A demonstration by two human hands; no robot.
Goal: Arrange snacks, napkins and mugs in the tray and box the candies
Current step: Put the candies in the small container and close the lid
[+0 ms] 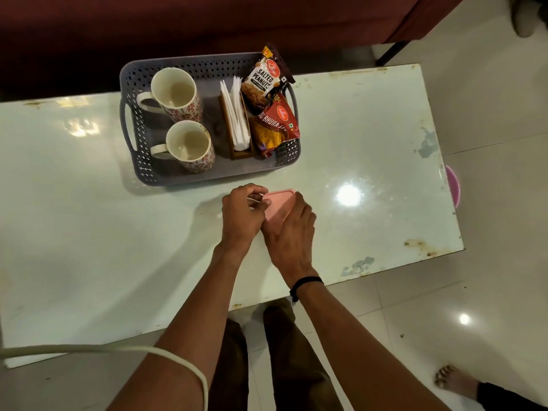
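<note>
A grey perforated tray (207,170) stands at the back of the white table. Inside it are two white mugs with red patterns (175,93) (189,145), a wooden holder of white napkins (235,120), a salted peanuts packet (262,80) and a red bhujia packet (275,123). In front of the tray lies a small pink-lidded box (277,207). My right hand (292,232) lies flat over the pink lid. My left hand (241,213) grips the box's left edge with curled fingers. Any candies are hidden.
The glossy white table (370,143) ends at the right, with tiled floor beyond. A dark red sofa (178,25) runs behind the tray. A white cord (89,348) crosses my left forearm. Another person's foot (453,381) stands at the lower right.
</note>
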